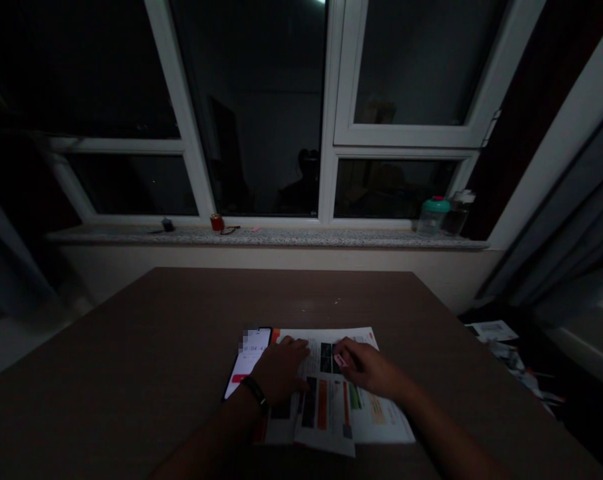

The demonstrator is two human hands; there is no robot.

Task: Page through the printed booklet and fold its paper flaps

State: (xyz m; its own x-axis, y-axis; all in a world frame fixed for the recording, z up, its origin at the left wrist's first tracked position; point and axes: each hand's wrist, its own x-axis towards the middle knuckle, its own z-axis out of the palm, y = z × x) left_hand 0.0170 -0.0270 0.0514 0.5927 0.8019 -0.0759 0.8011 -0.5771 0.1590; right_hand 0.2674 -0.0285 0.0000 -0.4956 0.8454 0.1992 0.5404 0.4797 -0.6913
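A printed booklet (381, 420) with colour pictures lies on the table, one page lifted and folded at its lower middle. My left hand (281, 367) rests on the booklet's left part with its fingers stretched out; a dark band circles the wrist. Over the right part, my right hand (364, 365) is closed in a pinch. Between its fingertips shows a small pale pink piece (339, 361) with dark marks, whose kind I cannot make out. Left of the booklet, partly behind my left hand, lies a phone (249, 357) with its screen lit, showing digits.
The brown table (131, 347) reaches toward a speckled windowsill (291, 237). On the sill stand a green-lidded bottle (434, 217), a clear bottle (459, 213), a red jar (216, 222) and a small dark bottle (167, 225). Papers (496, 331) lie beyond the table's right edge.
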